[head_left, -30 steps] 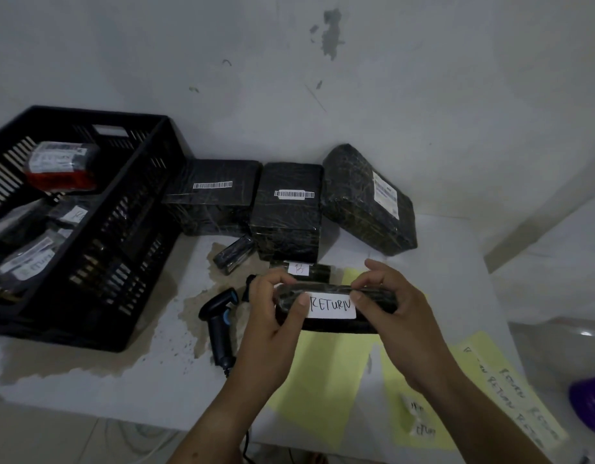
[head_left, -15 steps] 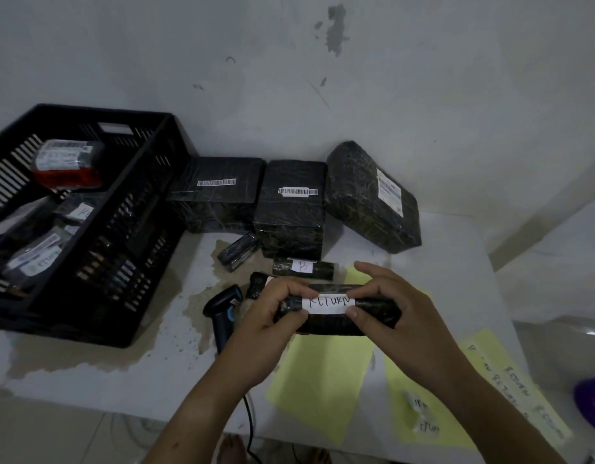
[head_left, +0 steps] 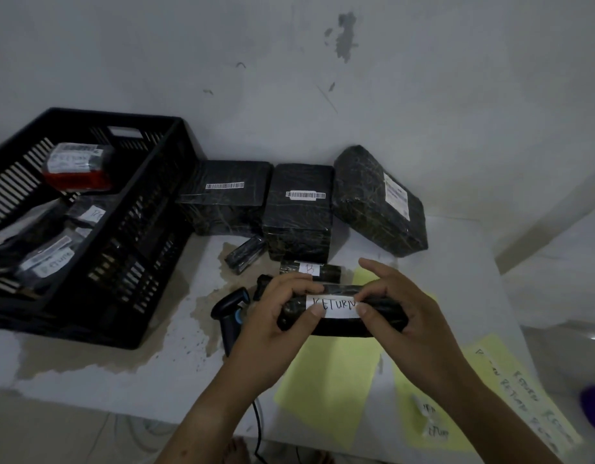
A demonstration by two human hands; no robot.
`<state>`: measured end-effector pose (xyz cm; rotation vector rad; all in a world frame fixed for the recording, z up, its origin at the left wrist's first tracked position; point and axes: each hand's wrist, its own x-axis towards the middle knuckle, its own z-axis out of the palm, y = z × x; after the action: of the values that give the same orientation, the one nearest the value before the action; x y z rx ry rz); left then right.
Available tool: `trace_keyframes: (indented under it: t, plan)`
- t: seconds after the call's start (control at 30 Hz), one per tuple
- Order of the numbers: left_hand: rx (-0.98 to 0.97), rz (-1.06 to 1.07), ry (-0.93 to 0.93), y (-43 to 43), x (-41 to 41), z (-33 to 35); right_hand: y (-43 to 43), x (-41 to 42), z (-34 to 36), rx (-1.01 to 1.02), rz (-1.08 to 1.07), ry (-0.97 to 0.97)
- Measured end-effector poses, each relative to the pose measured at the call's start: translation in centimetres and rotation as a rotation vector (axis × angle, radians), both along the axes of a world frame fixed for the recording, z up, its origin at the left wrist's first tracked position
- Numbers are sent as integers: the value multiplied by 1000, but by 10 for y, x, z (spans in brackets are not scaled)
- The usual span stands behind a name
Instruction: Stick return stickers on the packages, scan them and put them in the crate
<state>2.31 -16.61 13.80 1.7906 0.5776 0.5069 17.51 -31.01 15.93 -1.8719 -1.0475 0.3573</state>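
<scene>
Hands meet over the middle of the table's front half, and on my feed both are gripping one package [head_left: 336,328], a dark wrapped roll held level just above the table [head_left: 121,370]. My left hand [head_left: 282,316] curls its fingers over the roll's top at the left end, thumb pressed on the left end of the sticker [head_left: 334,306]. My right hand [head_left: 406,316] clamps the right end, thumb on the sticker's right end and the forefinger lifted clear. The sticker is white, handwritten RETURN, and lies flat along the side facing me.

The scanner [head_left: 230,313] lies on the table just left of my left hand, its cable running off the front edge. The crate [head_left: 148,229] fills the table's left end, black and slatted, with a red parcel [head_left: 78,165] at its back and stickered bags [head_left: 48,259] nearer the front.

Three big boxes [head_left: 301,209] stand in a row along the back edge against the wall, the right one tilted. In front of them lie a short stub [head_left: 245,254] and a labelled tube [head_left: 309,271], the tube just behind the package I hold.

One yellow sheet [head_left: 326,380] lies under my hands at the front edge. A second sheet [head_left: 490,396] sits near the front right corner with handwritten stickers on it; I cannot read them all.
</scene>
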Motion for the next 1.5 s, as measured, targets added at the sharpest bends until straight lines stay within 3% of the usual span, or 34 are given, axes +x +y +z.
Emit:
trace_keyframes:
  t: [0.2, 0.37, 0.57, 0.67, 0.8, 0.9, 1.1, 1.27, 1.4, 1.5]
  plan:
    - [4, 66, -47, 17, -11, -6, 20, -9, 2, 1, 41, -22]
    - [3, 68, -97, 46, -28, 3, 40, -22, 1, 40, -1, 111]
    - [-25, 101, -123, 90, -67, 13, 79, -41, 5, -71, 52, 160]
    - [78, 117, -118, 120, -96, 22, 110, -56, 8, -61, 89, 201]
    - [370, 239, -20, 189, -157, 29, 172, -79, 12, -46, 130, 201]
    - [511, 374, 101, 249, -211, 20, 226, -94, 18, -81, 217, 118]
    - [746, 520, 560, 343, -287, -16, 345, -120, 26, -112, 412, -145]
    - [809, 525, 525, 344, -289, -22, 434, -145, 27, -259, 647, -355]
    - [817, 554, 508, 343, -288, -23, 478, -165, 14, -640, 813, -725]
    - [816, 558, 476, 342, -288, -24, 493, -181, 7, -849, 913, -742]
